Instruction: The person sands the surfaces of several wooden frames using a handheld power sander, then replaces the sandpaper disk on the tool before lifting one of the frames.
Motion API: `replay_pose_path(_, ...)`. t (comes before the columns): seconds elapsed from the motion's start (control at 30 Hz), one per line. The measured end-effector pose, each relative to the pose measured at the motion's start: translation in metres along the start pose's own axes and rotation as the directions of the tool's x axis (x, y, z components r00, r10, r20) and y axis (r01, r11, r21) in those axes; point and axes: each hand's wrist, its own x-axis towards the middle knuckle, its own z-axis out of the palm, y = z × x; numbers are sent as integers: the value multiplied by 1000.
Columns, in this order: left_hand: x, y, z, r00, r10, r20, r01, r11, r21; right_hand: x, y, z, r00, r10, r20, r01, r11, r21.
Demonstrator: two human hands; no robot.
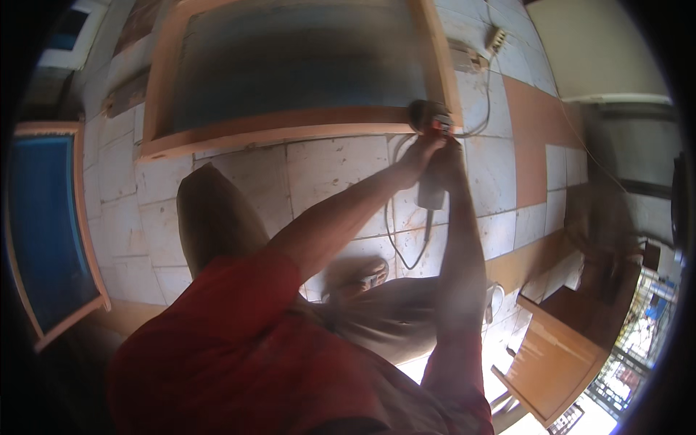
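Observation:
Both my hands are closed around an angle grinder [432,194], with its dark round disc [419,112] at the near right corner of a wooden frame [283,125]. My left hand [419,158] grips toward the head of the tool. Behind it, my right hand [447,164] wraps the body, its fingers partly hidden. Inside the frame is a dark blue-grey panel [297,61], hazy as if with dust. A cord [428,235] leaves the rear of the grinder and loops across the tiles. Whether the disc touches the wood, I cannot tell.
Wooden blocks [467,58] sit by the frame's right side. Beyond them lies a power strip [496,40] with its cable on the tiled floor [326,163]. A second framed blue panel [47,225] is at left; a wooden piece of furniture [554,351] stands at lower right.

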Motion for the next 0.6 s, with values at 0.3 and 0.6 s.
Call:
replay_pose_path(0.3, -52, 33, -60, 997, 48, -68, -50, 998, -30, -2, -29, 66, 971, -170, 168, 215, 927, -307)
replay_pose_path(0.6, -177, 115, -152, 932, 57, -358, -146, 963, -227, -22, -103, 225, 645, -602, 470, 746, 364, -558)
